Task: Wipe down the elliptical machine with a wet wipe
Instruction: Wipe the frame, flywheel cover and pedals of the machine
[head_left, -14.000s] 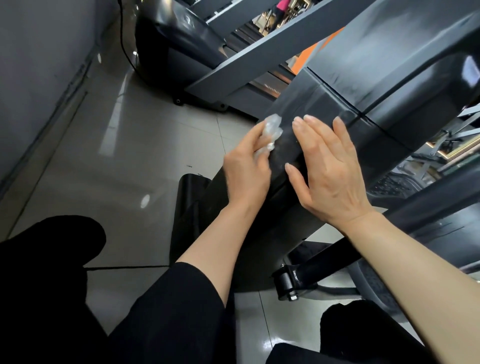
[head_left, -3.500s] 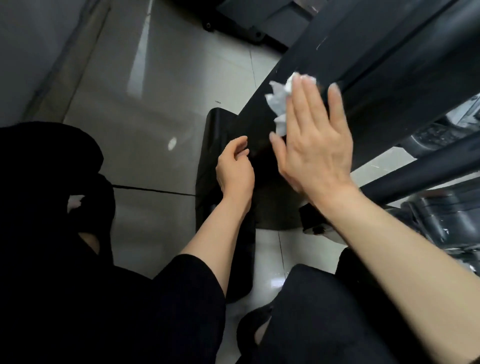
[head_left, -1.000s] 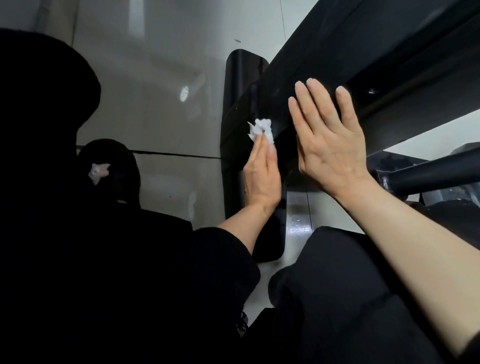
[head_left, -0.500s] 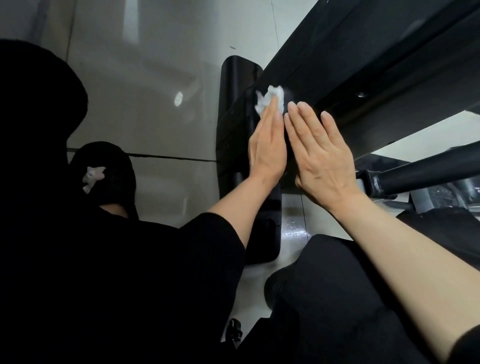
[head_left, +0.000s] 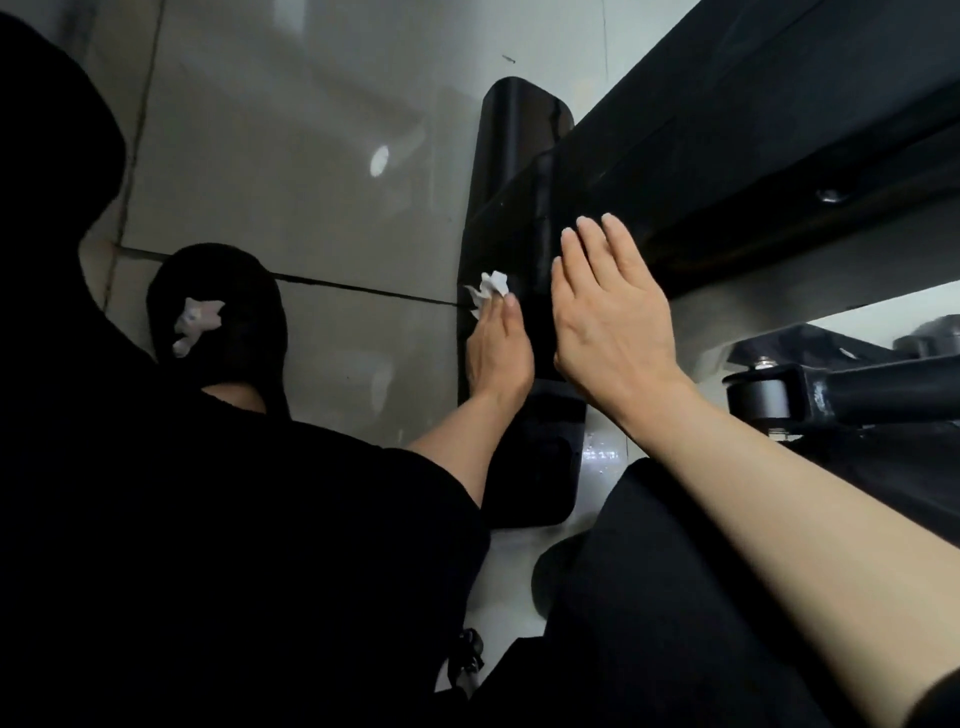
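Observation:
The black elliptical machine (head_left: 737, 124) slopes down from the upper right to its base foot (head_left: 514, 156) on the floor. My left hand (head_left: 498, 348) presses a crumpled white wet wipe (head_left: 488, 288) with straight fingers against the left edge of the foot's upright end. My right hand (head_left: 608, 317) lies flat with straight fingers on the dark frame just to the right of it, holding nothing.
Glossy grey tiles (head_left: 311, 182) cover the floor to the left. My black shoe with a white bow (head_left: 218, 312) stands there. A black bar with a round joint (head_left: 769, 397) juts in at the right. My dark-clothed knees fill the bottom.
My left hand has slid the wipe down and to the left, from the upper frame edge to the lower part of the foot. My right hand has stayed on the frame.

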